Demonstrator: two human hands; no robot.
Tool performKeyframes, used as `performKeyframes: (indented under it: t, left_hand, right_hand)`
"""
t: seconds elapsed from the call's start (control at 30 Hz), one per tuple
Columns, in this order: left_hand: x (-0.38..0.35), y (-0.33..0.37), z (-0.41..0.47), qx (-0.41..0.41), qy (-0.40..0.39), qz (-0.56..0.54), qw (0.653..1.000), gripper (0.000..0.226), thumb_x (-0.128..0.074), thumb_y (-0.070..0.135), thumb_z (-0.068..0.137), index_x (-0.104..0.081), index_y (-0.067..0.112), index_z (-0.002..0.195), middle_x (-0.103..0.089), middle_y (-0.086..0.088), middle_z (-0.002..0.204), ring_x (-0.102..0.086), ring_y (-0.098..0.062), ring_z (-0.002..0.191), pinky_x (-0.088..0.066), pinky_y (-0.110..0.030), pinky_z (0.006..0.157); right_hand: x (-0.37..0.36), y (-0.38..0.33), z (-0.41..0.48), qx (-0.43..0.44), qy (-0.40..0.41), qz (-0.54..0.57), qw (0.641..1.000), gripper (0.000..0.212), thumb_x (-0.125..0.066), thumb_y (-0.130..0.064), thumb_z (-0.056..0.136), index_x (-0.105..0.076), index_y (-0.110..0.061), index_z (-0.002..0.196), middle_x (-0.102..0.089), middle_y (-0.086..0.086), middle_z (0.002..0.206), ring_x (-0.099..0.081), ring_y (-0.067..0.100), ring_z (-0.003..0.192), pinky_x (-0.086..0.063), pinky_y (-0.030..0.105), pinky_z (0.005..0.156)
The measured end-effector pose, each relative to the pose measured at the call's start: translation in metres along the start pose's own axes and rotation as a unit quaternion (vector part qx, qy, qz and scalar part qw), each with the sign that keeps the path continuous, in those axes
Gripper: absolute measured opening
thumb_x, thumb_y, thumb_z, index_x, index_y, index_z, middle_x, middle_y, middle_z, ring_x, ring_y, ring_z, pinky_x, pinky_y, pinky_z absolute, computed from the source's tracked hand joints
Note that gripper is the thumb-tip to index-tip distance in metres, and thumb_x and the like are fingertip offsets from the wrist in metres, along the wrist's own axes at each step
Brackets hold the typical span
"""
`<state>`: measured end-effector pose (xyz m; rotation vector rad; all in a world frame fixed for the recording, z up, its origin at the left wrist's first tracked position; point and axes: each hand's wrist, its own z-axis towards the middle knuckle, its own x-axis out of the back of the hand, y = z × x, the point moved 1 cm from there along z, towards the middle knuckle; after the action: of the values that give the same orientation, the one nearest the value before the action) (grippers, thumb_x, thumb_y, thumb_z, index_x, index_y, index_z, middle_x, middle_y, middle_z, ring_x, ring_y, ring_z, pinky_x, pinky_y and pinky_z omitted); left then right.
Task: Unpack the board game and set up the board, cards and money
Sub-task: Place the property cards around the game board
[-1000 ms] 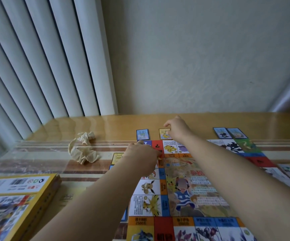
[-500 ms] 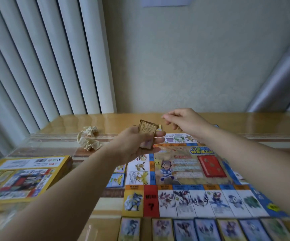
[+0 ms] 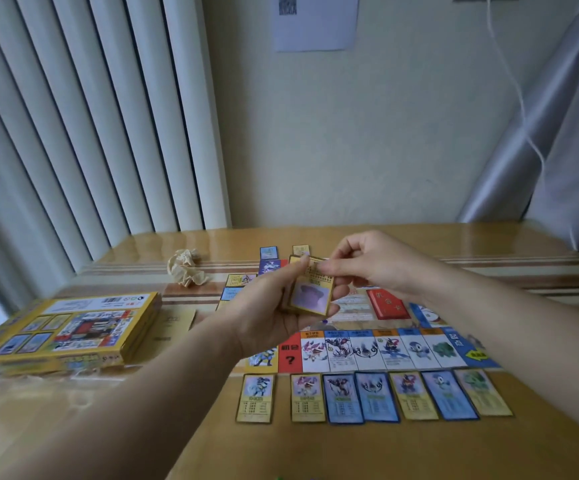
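Observation:
The colourful game board [image 3: 378,348] lies flat on the wooden table [image 3: 350,452]. Above its left part, my left hand [image 3: 274,313] holds a small stack of yellow-bordered cards [image 3: 310,289]. My right hand [image 3: 371,265] pinches the top edge of the uppermost card. Several cards [image 3: 371,396] lie in a row along the board's near edge. A few more cards [image 3: 269,252] lie at the far and left edges. A red card pack [image 3: 387,304] sits on the board's middle.
The yellow game box [image 3: 69,330] lies at the left, with a yellow sheet [image 3: 173,323] beside it. A crumpled paper wad [image 3: 186,266] sits at the far left of the board. Vertical blinds and a wall stand behind the table.
My right hand drew back from the far edge of the board to the card stack. My left hand lifted the stack and turned it face up. The view tilted toward the near row of cards.

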<state>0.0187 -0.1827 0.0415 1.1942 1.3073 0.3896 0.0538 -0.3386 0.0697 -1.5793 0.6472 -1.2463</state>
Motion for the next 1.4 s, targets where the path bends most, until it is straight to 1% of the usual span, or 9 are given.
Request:
performKeyframes:
  t: [0.2, 0.53, 0.97, 1.03, 1.1, 1.17, 1.23, 1.33, 1.4]
  left_hand:
    - [-0.002, -0.005, -0.011, 0.026, -0.042, -0.009, 0.999, 0.039, -0.04, 0.01, 0.089, -0.049, -0.011, 0.121, -0.064, -0.028, 0.111, -0.068, -0.029, 0.095, -0.052, -0.039, 0.088]
    - [0.017, -0.046, -0.014, 0.055, 0.083, 0.188, 0.977, 0.007, -0.048, -0.001, 0.095, -0.055, 0.001, 0.095, -0.07, -0.009, 0.077, -0.068, -0.018, 0.071, -0.058, -0.028, 0.07]
    - [0.039, -0.012, 0.047, -0.039, 0.177, 0.146, 0.973, 0.012, -0.048, 0.01, 0.097, -0.057, 0.003, 0.102, -0.069, -0.009, 0.088, -0.066, -0.017, 0.079, -0.055, -0.031, 0.078]
    - [0.057, 0.0, 0.068, -0.069, 0.227, 0.296, 0.925, 0.017, -0.046, 0.014, 0.099, -0.061, 0.006, 0.101, -0.069, -0.004, 0.081, -0.061, -0.014, 0.068, -0.051, -0.027, 0.068]
    - [0.073, 0.008, 0.09, -0.067, 0.24, 0.485, 0.838, 0.021, -0.039, 0.017, 0.101, -0.06, 0.014, 0.102, -0.061, -0.004, 0.076, -0.05, -0.016, 0.059, -0.042, -0.027, 0.057]
    - [0.084, 0.012, 0.112, -0.063, 0.219, 0.609, 0.76, 0.03, -0.033, 0.017, 0.101, -0.057, 0.02, 0.119, -0.057, -0.004, 0.078, -0.046, -0.014, 0.056, -0.04, -0.023, 0.051]
    - [0.092, 0.014, 0.132, -0.067, 0.216, 0.719, 0.657, 0.034, -0.031, 0.022, 0.102, -0.05, 0.019, 0.13, -0.058, -0.005, 0.101, -0.056, -0.019, 0.084, -0.051, -0.032, 0.073]
    - [0.104, 0.013, 0.155, -0.05, 0.171, 0.856, 0.486, 0.038, -0.04, 0.014, 0.095, -0.046, 0.022, 0.132, -0.049, -0.003, 0.129, -0.045, -0.024, 0.121, -0.036, -0.044, 0.105]
    - [0.111, 0.011, 0.167, -0.029, 0.117, 0.883, 0.453, 0.05, -0.046, 0.007, 0.09, -0.042, 0.025, 0.136, -0.043, 0.002, 0.138, -0.042, -0.022, 0.128, -0.03, -0.046, 0.109]
  right_hand:
    - [0.001, -0.001, -0.013, -0.009, 0.005, 0.004, 1.0, 0.015, -0.074, -0.013, 0.077, -0.06, -0.008, 0.077, -0.066, 0.005, 0.064, -0.067, 0.017, 0.056, -0.053, 0.029, 0.07]
    - [-0.029, 0.06, -0.046, -0.127, -0.035, 0.014, 0.991, 0.016, -0.071, -0.021, 0.083, -0.066, -0.008, 0.092, -0.072, 0.005, 0.081, -0.057, 0.01, 0.065, -0.05, 0.024, 0.065]
    - [0.014, 0.064, 0.039, -0.088, 0.129, -0.038, 0.987, 0.013, -0.062, -0.014, 0.09, -0.064, -0.009, 0.102, -0.06, 0.0, 0.072, -0.051, 0.009, 0.06, -0.041, 0.018, 0.054]
    - [0.035, 0.069, 0.075, -0.069, 0.181, -0.06, 0.979, 0.018, -0.06, -0.012, 0.091, -0.062, -0.005, 0.108, -0.056, 0.001, 0.071, -0.048, 0.009, 0.057, -0.04, 0.018, 0.051]
    - [0.05, 0.077, 0.111, -0.071, 0.198, -0.088, 0.974, 0.024, -0.062, -0.013, 0.09, -0.055, -0.014, 0.113, -0.059, 0.004, 0.083, -0.05, 0.012, 0.061, -0.04, 0.017, 0.049]
    - [0.059, 0.088, 0.145, -0.083, 0.208, -0.129, 0.966, 0.041, -0.067, -0.018, 0.086, -0.052, -0.014, 0.124, -0.06, 0.007, 0.108, -0.057, 0.019, 0.083, -0.041, 0.022, 0.065]
    - [0.06, 0.1, 0.176, -0.084, 0.203, -0.187, 0.957, 0.044, -0.069, -0.021, 0.085, -0.052, -0.012, 0.125, -0.056, 0.007, 0.12, -0.055, 0.024, 0.107, -0.037, 0.024, 0.077]
    - [0.053, 0.12, 0.218, -0.083, 0.171, -0.211, 0.959, 0.039, -0.068, -0.018, 0.086, -0.055, -0.011, 0.123, -0.058, 0.01, 0.124, -0.055, 0.025, 0.111, -0.036, 0.023, 0.078]
    - [0.048, 0.13, 0.24, -0.085, 0.165, -0.217, 0.958, 0.036, -0.066, -0.016, 0.087, -0.057, -0.012, 0.122, -0.059, 0.011, 0.123, -0.056, 0.025, 0.11, -0.035, 0.021, 0.076]
